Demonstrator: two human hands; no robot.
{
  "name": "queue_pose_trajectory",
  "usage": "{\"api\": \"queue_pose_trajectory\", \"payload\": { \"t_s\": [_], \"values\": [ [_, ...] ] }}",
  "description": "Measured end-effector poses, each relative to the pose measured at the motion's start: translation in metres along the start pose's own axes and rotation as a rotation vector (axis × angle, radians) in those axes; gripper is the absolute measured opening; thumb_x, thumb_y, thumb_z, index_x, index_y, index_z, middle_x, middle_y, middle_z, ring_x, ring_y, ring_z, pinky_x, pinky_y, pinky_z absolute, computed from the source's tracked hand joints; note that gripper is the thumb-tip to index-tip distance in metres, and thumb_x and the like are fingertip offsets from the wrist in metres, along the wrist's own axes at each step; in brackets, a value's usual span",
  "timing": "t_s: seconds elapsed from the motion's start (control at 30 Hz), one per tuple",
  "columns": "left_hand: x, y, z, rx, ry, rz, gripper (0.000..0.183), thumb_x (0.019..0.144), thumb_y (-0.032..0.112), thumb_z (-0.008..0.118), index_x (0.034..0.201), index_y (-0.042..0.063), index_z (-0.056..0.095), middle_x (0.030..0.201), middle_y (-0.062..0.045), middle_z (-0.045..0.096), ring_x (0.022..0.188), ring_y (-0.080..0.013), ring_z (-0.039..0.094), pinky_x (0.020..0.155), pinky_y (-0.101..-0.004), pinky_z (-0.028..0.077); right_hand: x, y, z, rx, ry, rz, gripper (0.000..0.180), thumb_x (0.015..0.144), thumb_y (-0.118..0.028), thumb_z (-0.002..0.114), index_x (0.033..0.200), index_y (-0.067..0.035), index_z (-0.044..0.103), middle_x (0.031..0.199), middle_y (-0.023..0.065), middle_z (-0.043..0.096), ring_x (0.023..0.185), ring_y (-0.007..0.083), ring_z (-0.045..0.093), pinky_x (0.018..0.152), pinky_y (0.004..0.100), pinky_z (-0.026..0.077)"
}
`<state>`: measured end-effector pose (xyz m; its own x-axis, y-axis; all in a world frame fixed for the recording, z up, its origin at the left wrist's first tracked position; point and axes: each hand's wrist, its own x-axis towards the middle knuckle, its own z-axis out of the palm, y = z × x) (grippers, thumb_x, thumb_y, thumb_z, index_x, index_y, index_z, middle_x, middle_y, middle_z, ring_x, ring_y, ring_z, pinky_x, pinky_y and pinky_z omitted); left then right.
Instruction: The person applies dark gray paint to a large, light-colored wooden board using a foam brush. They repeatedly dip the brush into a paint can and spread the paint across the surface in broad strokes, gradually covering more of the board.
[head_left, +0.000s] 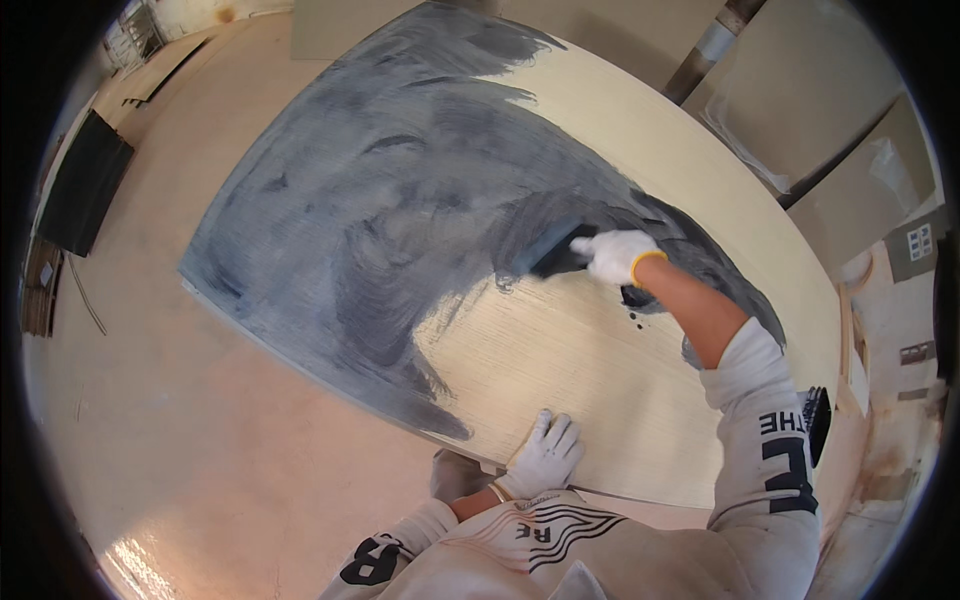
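A large pale wood-grained board lies before me, its left and upper parts covered with a smeared dark blue-grey coating. My right hand, in a white knit glove with a yellow cuff, grips a dark, wide-edged spreader against the board at the coating's edge. A thick black patch and a few drops lie just below that hand. My left hand, also gloved in white, rests with fingers apart on the bare wood at the near edge and holds nothing.
A black round container stands by the board's right end, partly hidden by my sleeve. Large panels with plastic film and a pole are beyond the far edge. Dark sheets and stacked flat pieces stand at far left.
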<state>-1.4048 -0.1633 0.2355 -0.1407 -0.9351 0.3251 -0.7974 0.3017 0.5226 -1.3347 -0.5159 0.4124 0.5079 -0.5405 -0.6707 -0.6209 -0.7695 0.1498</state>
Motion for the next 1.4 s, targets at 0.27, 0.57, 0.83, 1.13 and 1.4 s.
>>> {"api": "queue_pose_trajectory", "payload": {
  "t_s": [0.27, 0.57, 0.83, 1.13, 1.4],
  "values": [
    [0.005, 0.003, -0.005, -0.068, -0.075, -0.041, 0.043, 0.083, 0.029, 0.069, 0.119, 0.006, 0.065, 0.137, -0.022, 0.055, 0.137, -0.0444, 0.046, 0.117, -0.0712, 0.032, 0.084, -0.096, 0.008, 0.354, 0.338, -0.202, 0.056, 0.098, -0.027, 0.049, 0.152, -0.015, 0.058, 0.152, 0.0145, 0.062, 0.140, 0.0361, 0.059, 0.113, 0.0467, 0.049],
    [0.010, 0.010, -0.012, -0.041, 0.048, -0.040, 0.037, 0.081, 0.024, 0.072, 0.113, 0.006, 0.065, 0.127, -0.017, 0.060, 0.130, -0.0414, 0.054, 0.116, -0.0646, 0.037, 0.014, -0.118, 0.030, -0.012, 0.192, -0.365, 0.042, 0.101, -0.016, 0.055, 0.142, -0.019, 0.065, 0.132, 0.0126, 0.074, 0.120, 0.0319, 0.073, 0.093, 0.0469, 0.060],
    [0.018, 0.015, -0.013, 0.011, 0.067, -0.043, 0.033, 0.081, 0.020, 0.072, 0.110, 0.006, 0.063, 0.129, -0.016, 0.060, 0.131, -0.0388, 0.055, 0.115, -0.0648, 0.038, -0.076, 0.118, 0.107, 0.420, 0.150, 0.253, 0.061, 0.093, -0.021, 0.053, 0.154, -0.018, 0.057, 0.155, 0.0140, 0.060, 0.140, 0.0336, 0.060, 0.113, 0.0494, 0.050],
    [0.018, 0.021, -0.014, 0.073, 0.050, -0.069, 0.031, 0.080, 0.020, 0.073, 0.107, 0.008, 0.063, 0.129, -0.014, 0.062, 0.131, -0.0380, 0.055, 0.115, -0.0647, 0.038, -0.102, 0.146, 0.160, 0.327, 0.149, 0.217, 0.057, 0.095, -0.020, 0.051, 0.151, -0.020, 0.058, 0.140, 0.0202, 0.069, 0.129, 0.0367, 0.067, 0.105, 0.0509, 0.055],
    [0.034, 0.024, -0.012, 0.081, 0.051, -0.034, 0.034, 0.078, 0.016, 0.073, 0.109, 0.009, 0.061, 0.128, -0.013, 0.063, 0.128, -0.0378, 0.058, 0.116, -0.0618, 0.039, 0.004, 0.306, 0.120, 0.400, 0.262, 0.375, 0.055, 0.095, -0.016, 0.051, 0.148, -0.015, 0.064, 0.143, 0.0153, 0.069, 0.129, 0.0394, 0.067, 0.104, 0.0471, 0.056]
  ]
}}
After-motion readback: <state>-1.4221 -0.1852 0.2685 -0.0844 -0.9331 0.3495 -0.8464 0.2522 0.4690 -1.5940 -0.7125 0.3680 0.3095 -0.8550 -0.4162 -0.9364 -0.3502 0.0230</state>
